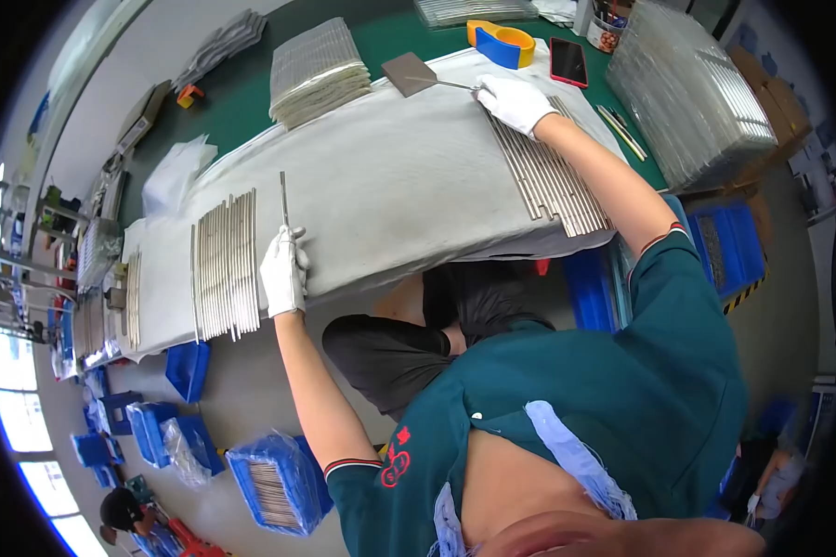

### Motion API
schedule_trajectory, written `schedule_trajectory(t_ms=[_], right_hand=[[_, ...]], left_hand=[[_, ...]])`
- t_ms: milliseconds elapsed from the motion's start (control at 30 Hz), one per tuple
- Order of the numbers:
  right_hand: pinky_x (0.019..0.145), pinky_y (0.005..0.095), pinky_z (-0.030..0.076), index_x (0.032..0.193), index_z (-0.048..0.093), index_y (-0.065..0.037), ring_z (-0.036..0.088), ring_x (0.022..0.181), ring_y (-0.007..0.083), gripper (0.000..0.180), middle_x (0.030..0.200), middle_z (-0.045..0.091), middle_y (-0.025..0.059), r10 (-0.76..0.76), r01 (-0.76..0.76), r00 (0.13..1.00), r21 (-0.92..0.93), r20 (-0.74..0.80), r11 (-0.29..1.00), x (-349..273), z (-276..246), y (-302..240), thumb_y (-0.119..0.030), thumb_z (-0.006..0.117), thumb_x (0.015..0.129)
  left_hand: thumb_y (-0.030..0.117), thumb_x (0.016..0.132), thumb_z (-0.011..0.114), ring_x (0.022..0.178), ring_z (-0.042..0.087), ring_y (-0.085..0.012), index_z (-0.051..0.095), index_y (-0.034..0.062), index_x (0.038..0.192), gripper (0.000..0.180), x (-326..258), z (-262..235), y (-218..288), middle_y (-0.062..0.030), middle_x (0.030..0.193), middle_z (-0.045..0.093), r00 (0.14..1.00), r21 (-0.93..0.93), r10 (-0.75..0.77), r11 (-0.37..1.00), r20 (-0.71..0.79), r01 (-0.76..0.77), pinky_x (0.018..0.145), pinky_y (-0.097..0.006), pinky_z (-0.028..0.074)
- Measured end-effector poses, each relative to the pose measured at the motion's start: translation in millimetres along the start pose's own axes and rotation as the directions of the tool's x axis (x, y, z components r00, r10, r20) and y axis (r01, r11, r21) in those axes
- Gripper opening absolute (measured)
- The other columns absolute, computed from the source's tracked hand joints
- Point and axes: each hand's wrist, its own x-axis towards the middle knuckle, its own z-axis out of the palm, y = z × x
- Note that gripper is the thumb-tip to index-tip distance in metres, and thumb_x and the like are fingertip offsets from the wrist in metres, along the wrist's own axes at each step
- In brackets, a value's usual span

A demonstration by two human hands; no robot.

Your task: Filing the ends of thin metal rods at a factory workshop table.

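White gloves cover both of my hands. My left hand (285,271) is closed around the lower end of a slim metal rod (283,197), which points away from me over the grey cloth (372,195). Just left of it lies a row of similar metal rods (225,265), side by side. At the far right, my right hand (515,104) has its fingertips closed on the thin handle of a flat, square, grey-brown plate (409,73). Beneath that hand and forearm spreads a second row of metal rods (553,172), partly hidden by them.
Stacked clear plastic trays (318,74) stand at the back, with a wrapped stack (692,88) at the right. A yellow-blue tape ring (502,44), a phone (568,62) and pens (622,132) lie near the far edge. A blue bin (279,483) of rods sits on the floor.
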Motion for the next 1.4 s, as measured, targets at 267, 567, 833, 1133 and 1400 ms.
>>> schedule_trajectory(t_ms=[267,567,833,1133,1400], right_hand=[[0.089,0.0386,0.042,0.104,0.060,-0.004,0.055,0.100,0.0329,0.029,0.104,0.060,0.0173,-0.196,0.193,0.979,-0.048,-0.051,0.980,25.0,65.0,65.7,-0.022,0.048,0.085],[0.088,0.0400,0.040,0.104,0.055,0.000,0.050,0.101,0.0377,0.026,0.107,0.053,0.0223,-0.249,0.250,0.968,-0.060,0.034,0.966,46.3,73.3,103.2,-0.019,0.050,0.087],[0.087,0.0382,0.040,0.108,0.056,0.000,0.051,0.099,0.0344,0.027,0.104,0.054,0.0198,-0.191,0.192,0.980,-0.020,0.048,0.981,52.3,79.1,120.8,-0.019,0.050,0.089],[0.082,0.0402,0.041,0.109,0.055,0.001,0.052,0.094,0.0372,0.031,0.099,0.055,0.0226,-0.123,0.127,0.992,-0.129,0.038,0.984,46.7,74.8,118.1,-0.022,0.047,0.090],[0.084,0.0388,0.040,0.108,0.055,0.002,0.052,0.096,0.0353,0.028,0.103,0.056,0.0205,-0.181,0.180,0.983,-0.103,-0.005,0.978,46.5,78.4,124.6,-0.019,0.047,0.090]], left_hand=[[0.031,0.090,0.047,0.057,0.049,-0.0108,0.065,0.0051,0.096,0.032,12.9,-1.2,-23.4,-0.0042,0.066,0.058,0.984,0.105,0.181,0.978,0.002,-0.180,0.058,-0.026,0.042],[0.037,0.089,0.045,0.057,0.048,-0.0119,0.065,0.0080,0.095,0.036,-1.4,-4.8,-12.7,-0.0017,0.056,0.052,0.993,0.044,0.113,0.993,0.027,-0.114,0.059,-0.027,0.042],[0.043,0.090,0.040,0.060,0.053,-0.0155,0.064,0.0086,0.095,0.042,3.2,-2.9,-11.0,-0.0036,0.057,0.055,0.991,0.083,0.120,0.989,0.056,-0.125,0.062,-0.029,0.043],[0.044,0.090,0.039,0.061,0.054,-0.0165,0.064,0.0098,0.096,0.042,8.1,-4.1,-17.7,-0.0040,0.061,0.057,0.987,0.080,0.147,0.985,0.061,-0.151,0.063,-0.030,0.044],[0.043,0.090,0.040,0.061,0.054,-0.0165,0.064,0.0097,0.094,0.041,5.7,-5.4,-13.9,-0.0041,0.061,0.058,0.988,0.061,0.136,0.988,0.072,-0.141,0.062,-0.030,0.044]])
